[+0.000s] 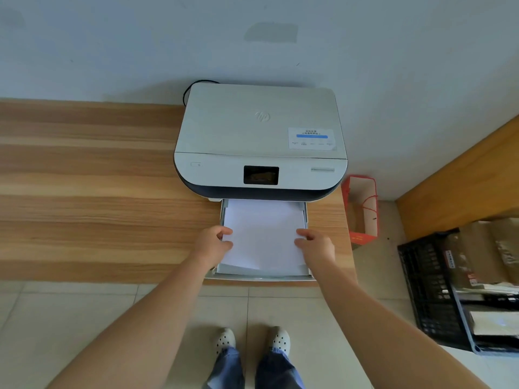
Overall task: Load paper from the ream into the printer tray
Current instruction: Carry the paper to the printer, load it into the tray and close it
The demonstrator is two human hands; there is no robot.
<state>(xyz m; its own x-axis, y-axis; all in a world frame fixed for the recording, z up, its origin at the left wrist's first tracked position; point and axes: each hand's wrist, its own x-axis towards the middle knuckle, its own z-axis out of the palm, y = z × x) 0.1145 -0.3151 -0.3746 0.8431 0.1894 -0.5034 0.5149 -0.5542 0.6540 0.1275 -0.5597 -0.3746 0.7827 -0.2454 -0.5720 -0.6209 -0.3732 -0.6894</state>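
Observation:
A white printer point(259, 136) stands on a wooden table against the wall. Its paper tray point(264, 275) is pulled out toward me, over the table's front edge. A stack of white paper point(262, 234) lies in the tray, slightly skewed, its far end under the printer body. My left hand point(214, 242) pinches the stack's left edge. My right hand point(316, 244) grips its right edge. No ream is in view.
The wooden table point(84, 192) stretches to the left. A red paper bag point(362, 209) stands on the floor right of the table. A black crate point(432, 293) with boxes sits at the right. A black cable point(191, 88) runs behind the printer.

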